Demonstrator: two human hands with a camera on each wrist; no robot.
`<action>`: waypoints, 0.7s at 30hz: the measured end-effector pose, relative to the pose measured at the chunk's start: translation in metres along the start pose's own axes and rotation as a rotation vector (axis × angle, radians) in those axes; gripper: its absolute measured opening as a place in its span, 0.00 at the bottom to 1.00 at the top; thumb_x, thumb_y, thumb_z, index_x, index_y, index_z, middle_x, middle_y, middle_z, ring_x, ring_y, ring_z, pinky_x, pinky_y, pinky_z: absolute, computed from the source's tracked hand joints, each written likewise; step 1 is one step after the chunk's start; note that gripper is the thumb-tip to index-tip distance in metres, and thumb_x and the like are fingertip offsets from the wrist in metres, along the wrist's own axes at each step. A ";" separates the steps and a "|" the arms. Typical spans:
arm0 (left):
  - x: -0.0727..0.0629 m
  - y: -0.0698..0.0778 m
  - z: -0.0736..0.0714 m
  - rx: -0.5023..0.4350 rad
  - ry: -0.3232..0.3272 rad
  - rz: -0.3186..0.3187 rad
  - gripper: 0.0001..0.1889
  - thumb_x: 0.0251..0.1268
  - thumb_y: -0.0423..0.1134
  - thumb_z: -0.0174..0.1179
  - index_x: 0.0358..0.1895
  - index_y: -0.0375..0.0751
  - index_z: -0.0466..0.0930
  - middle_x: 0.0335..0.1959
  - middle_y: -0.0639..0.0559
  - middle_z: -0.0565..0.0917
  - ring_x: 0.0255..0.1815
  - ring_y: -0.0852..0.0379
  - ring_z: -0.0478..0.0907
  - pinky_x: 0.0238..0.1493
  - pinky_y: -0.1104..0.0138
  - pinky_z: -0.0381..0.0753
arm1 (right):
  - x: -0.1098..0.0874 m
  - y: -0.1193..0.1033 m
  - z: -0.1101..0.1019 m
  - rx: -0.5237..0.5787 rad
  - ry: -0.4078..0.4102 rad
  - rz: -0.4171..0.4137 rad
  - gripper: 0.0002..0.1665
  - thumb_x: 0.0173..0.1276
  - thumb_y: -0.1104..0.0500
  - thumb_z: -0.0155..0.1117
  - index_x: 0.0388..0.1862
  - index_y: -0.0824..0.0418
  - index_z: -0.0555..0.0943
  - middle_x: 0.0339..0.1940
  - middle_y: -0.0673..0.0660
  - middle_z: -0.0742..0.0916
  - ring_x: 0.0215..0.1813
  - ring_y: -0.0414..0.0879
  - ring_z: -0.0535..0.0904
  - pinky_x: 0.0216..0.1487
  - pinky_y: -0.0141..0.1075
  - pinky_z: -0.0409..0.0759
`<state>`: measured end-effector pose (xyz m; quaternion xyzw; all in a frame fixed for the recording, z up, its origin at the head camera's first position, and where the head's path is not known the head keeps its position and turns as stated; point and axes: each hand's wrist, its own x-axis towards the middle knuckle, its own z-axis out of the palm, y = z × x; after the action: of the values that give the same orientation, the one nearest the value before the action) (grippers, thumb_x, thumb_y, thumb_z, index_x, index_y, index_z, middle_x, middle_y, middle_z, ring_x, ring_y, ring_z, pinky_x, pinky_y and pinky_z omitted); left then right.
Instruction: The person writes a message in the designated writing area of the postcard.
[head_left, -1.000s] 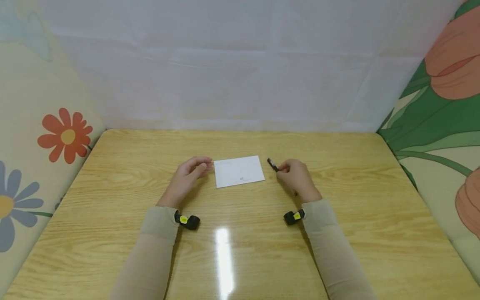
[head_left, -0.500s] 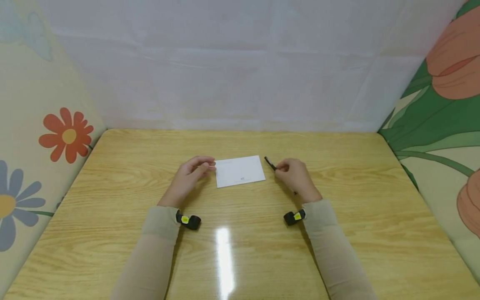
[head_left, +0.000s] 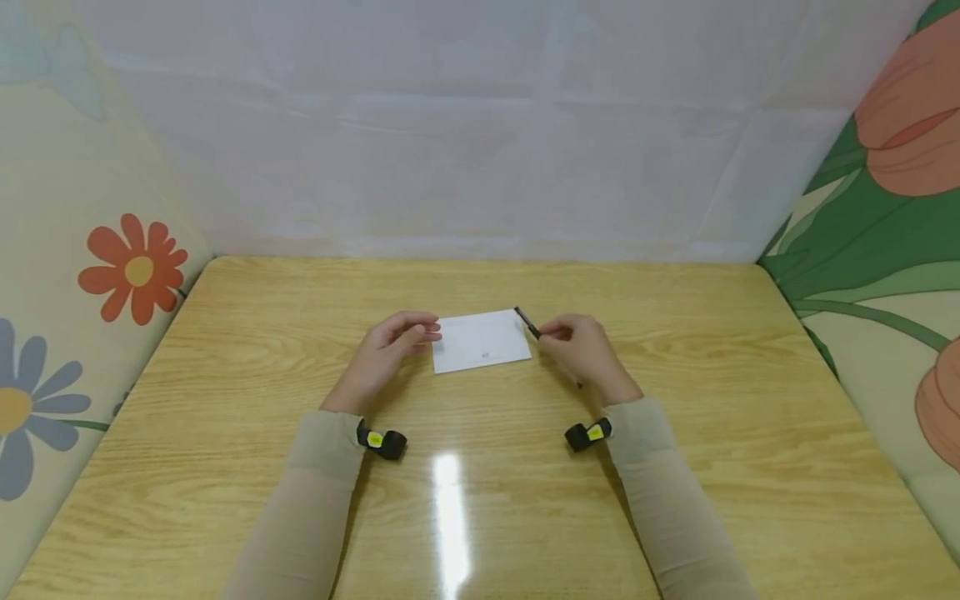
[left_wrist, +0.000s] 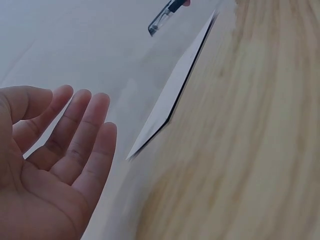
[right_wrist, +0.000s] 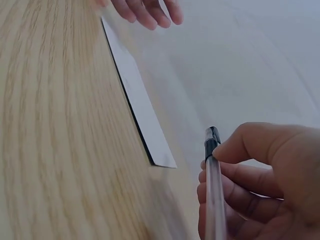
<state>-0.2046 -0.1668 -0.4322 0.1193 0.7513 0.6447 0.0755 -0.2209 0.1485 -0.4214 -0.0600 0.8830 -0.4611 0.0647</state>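
A white rectangular card [head_left: 482, 342] with a small printed mark near its front edge lies flat on the table. Its thin dark edge shows in the left wrist view. My left hand [head_left: 390, 350], fingers loosely extended and holding nothing, overlaps the card's left end in the head view. On the other side, my right hand [head_left: 581, 350] pinches a pen [right_wrist: 215, 195] between thumb and fingers. The pen has a clear barrel and a black section near its far end. In the head view that end of the pen reaches the card's back right corner.
The wood-grain table [head_left: 300, 292] ends at a white cloth backdrop [head_left: 450, 167]. Flower-painted panels [head_left: 45, 208] stand along both sides. A black wrist camera [head_left: 390, 444] sits on each sleeve cuff.
My right hand has moved slightly left with the pen, bringing its far end to the card's corner. My left hand has shifted a little right, over the card's left edge.
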 end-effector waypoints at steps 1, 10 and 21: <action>0.000 0.000 0.000 -0.004 -0.003 0.002 0.21 0.83 0.41 0.48 0.67 0.29 0.72 0.62 0.34 0.78 0.60 0.49 0.80 0.65 0.53 0.76 | 0.000 -0.001 0.000 0.005 -0.004 -0.010 0.12 0.70 0.60 0.66 0.48 0.65 0.87 0.42 0.59 0.88 0.45 0.51 0.82 0.49 0.44 0.81; 0.001 0.002 0.004 -0.028 -0.024 -0.025 0.22 0.83 0.43 0.49 0.67 0.29 0.71 0.62 0.35 0.78 0.61 0.50 0.79 0.66 0.53 0.76 | 0.002 -0.006 0.008 0.070 -0.027 -0.067 0.13 0.71 0.61 0.65 0.49 0.67 0.86 0.42 0.59 0.88 0.43 0.49 0.82 0.48 0.40 0.80; 0.000 0.004 0.008 -0.044 -0.082 -0.029 0.22 0.82 0.44 0.50 0.67 0.30 0.72 0.63 0.35 0.77 0.63 0.50 0.78 0.66 0.56 0.76 | -0.001 -0.013 0.020 0.154 -0.054 -0.093 0.11 0.71 0.64 0.66 0.49 0.67 0.86 0.45 0.61 0.88 0.44 0.49 0.82 0.46 0.37 0.80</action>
<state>-0.2020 -0.1587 -0.4296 0.1331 0.7349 0.6544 0.1183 -0.2161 0.1252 -0.4215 -0.1081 0.8391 -0.5284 0.0714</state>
